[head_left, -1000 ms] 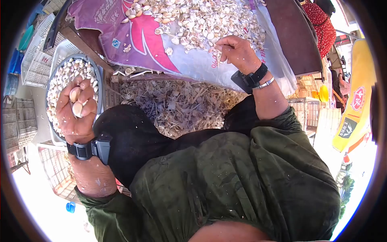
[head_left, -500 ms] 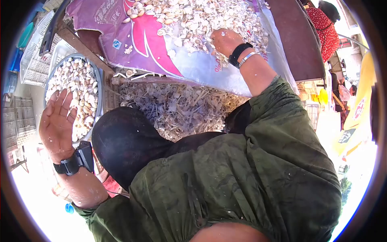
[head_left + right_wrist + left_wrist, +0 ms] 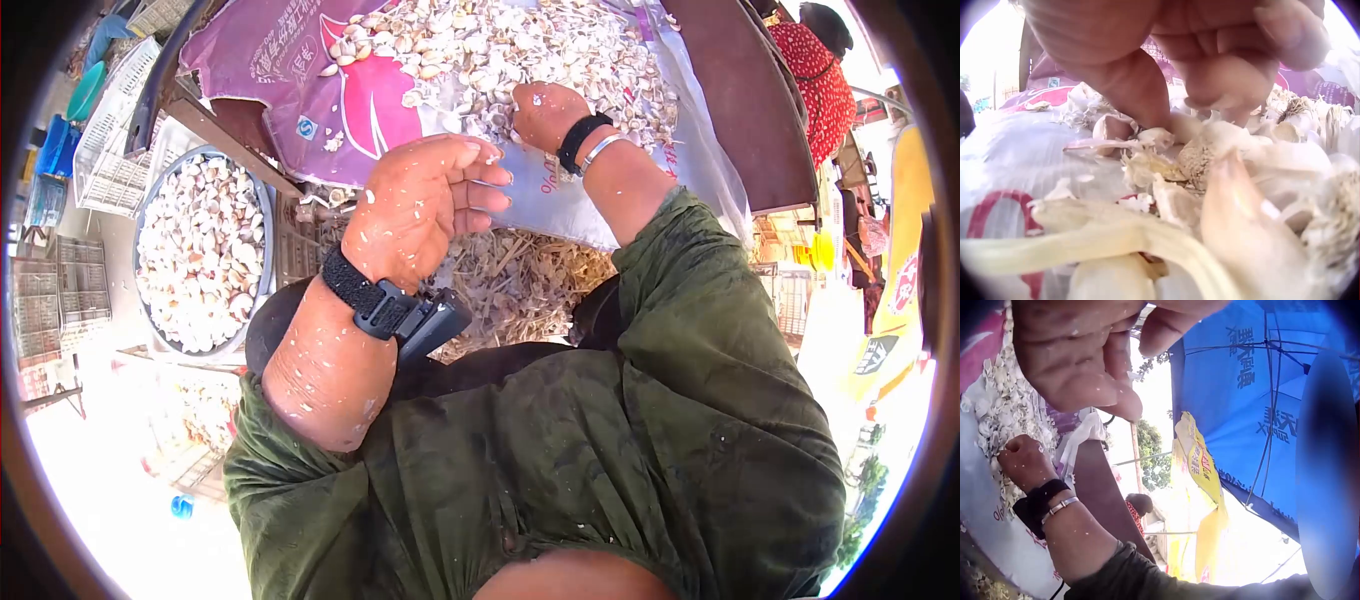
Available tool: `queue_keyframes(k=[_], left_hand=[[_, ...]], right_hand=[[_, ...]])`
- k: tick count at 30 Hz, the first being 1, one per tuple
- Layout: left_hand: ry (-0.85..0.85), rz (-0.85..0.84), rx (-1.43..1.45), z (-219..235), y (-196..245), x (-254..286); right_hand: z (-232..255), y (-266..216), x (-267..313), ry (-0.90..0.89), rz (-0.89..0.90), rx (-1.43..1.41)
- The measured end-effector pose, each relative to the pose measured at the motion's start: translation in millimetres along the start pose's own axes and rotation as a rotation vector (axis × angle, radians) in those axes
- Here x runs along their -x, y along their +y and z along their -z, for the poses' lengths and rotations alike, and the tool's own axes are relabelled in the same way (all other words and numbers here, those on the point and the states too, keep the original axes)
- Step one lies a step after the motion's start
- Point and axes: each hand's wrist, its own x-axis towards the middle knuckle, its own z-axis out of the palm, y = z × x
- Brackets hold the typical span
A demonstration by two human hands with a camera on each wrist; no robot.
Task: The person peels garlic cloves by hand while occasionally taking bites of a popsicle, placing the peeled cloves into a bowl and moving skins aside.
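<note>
My right hand reaches into a heap of garlic cloves and loose skins at the near side of the spread. In the right wrist view its thumb and curled fingers come down around a pale garlic clove, partly hidden by the fingers. A pointed clove and a dry stalk lie close to the camera. My left hand hangs over the table's front edge, fingers loosely bent, with bits of skin stuck to it. Nothing shows between its thumb and fingers in the left wrist view.
A round grey basin of garlic cloves stands at the left. The heap lies on a purple and silver plastic sheet over a brown table. Dry husks pile up below. Plastic crates stand farther left; a person in red is behind.
The left hand held garlic cloves over the basin, let them go there, then moved right to the table's front edge. The right hand went from above the sheet into the heap.
</note>
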Motion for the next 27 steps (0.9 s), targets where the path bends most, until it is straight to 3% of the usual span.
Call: queue_keyframes(k=[4, 6, 7, 8, 10, 11, 13, 14, 16, 18, 20, 24, 27], left_hand=[[0.095, 0.102, 0.007, 18.4, -29.2, -26.0], [0.105, 0.122, 0.000, 23.9, -33.9, -36.4], [0.098, 0.147, 0.033, 23.4, -34.5, -39.8], [0.093, 0.168, 0.068, 23.0, -34.8, -43.0], [0.071, 0.186, 0.156, 19.1, -34.9, -50.8], [0.051, 0.205, 0.246, 18.2, -35.0, -53.7], [0.011, 0.161, 0.277, 19.0, -35.5, -53.9], [-0.024, 0.112, 0.307, 20.2, -35.5, -54.1], [0.016, 0.107, 0.287, 28.3, -38.0, -59.5], [0.067, 0.106, 0.267, 36.3, -39.2, -57.9], [-0.010, 0.103, 0.230, 41.1, -36.1, -57.4], [0.062, 0.083, 0.210, 38.4, -27.6, -51.2], [0.073, 0.058, 0.187, 41.2, -28.3, -51.8]], right_hand=[[2.1, 8.6, 2.7, -0.047, -0.060, -0.121], [-12.3, 27.0, 2.6, 0.119, 0.038, -0.425], [18.8, 7.3, 23.2, 0.025, -0.184, -0.879], [14.0, 7.6, 28.9, -0.001, -0.147, -1.124], [32.3, -10.7, 49.3, -0.115, 0.006, -1.216], [34.5, -17.0, 53.5, -0.115, 0.001, -1.215], [35.1, -25.2, 56.0, -0.024, 0.231, -1.076], [32.6, -23.0, 50.3, -0.028, 0.230, -1.075], [22.2, -11.3, 23.8, 0.194, 0.129, -0.886], [7.6, 3.4, -10.0, 0.316, 0.156, -0.578], [-10.3, 13.3, -39.9, 0.369, 0.219, -0.317], [-25.2, 7.3, -70.2, 0.218, 0.231, -0.210], [8.6, -22.8, -61.3, 0.045, 0.215, -0.020]])
